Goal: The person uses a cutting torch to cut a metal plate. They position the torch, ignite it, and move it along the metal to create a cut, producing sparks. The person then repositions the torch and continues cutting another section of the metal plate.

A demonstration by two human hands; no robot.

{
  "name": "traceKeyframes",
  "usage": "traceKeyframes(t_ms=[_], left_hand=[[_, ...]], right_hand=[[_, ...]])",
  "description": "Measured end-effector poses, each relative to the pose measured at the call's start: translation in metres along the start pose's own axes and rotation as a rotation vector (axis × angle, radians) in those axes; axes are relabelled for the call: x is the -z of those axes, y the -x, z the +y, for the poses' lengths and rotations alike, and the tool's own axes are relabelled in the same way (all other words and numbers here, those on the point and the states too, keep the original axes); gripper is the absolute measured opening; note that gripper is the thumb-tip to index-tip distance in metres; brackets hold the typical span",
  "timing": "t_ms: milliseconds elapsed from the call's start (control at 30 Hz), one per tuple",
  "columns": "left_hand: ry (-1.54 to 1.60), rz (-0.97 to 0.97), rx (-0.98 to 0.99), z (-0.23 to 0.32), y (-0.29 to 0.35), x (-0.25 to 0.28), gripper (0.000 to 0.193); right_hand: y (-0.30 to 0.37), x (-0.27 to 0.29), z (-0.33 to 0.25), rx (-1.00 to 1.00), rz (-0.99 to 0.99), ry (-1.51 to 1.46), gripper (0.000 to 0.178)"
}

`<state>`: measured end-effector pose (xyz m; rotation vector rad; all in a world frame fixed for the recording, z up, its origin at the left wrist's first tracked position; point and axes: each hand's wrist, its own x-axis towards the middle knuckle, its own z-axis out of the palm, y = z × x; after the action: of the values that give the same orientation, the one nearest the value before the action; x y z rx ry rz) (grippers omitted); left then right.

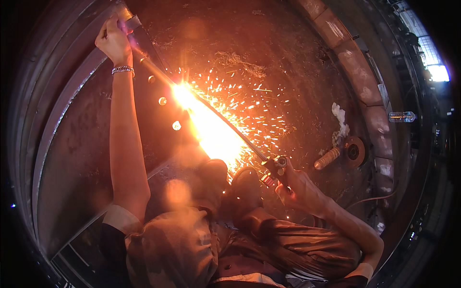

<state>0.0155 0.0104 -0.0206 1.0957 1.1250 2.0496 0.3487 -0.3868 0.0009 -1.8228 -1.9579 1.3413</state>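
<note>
At the upper left, my left hand has its fingers closed round the end of a narrow metal piece, partly washed out by glare. My right hand, lower right of centre, grips a cutting torch by its valve end. The torch's thin tube slants up and leftward from there. A blinding flame burns in the middle and hides the torch tip and the metal under it. Sparks spray to the right.
My two shoes are close to the flame's lower end. To the right lies what looks like an angle grinder with a side handle. A curved metal wall rings the floor. Beyond it lies a clear bottle. A thin cable runs at the lower right.
</note>
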Motion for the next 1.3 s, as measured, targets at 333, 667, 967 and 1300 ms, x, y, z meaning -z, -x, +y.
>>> traceKeyframes(t_ms=[333,667,967,1300], left_hand=[[0.011,-0.018,-0.01,0.002,0.002,-0.001,0.026],[0.028,-0.009,-0.01,0.001,0.001,-0.001,0.03],[0.024,0.003,0.002,0.001,0.002,-0.001,0.026],[-0.011,-0.017,-0.001,0.003,0.004,0.0,0.027]], right_hand=[[0.0,0.006,-0.007,0.025,-0.024,-0.055,0.076],[0.003,0.007,-0.007,0.011,-0.033,-0.003,0.075],[0.003,0.006,-0.006,0.062,-0.016,-0.009,0.074],[0.004,0.01,-0.011,0.046,-0.051,-0.026,0.07]])
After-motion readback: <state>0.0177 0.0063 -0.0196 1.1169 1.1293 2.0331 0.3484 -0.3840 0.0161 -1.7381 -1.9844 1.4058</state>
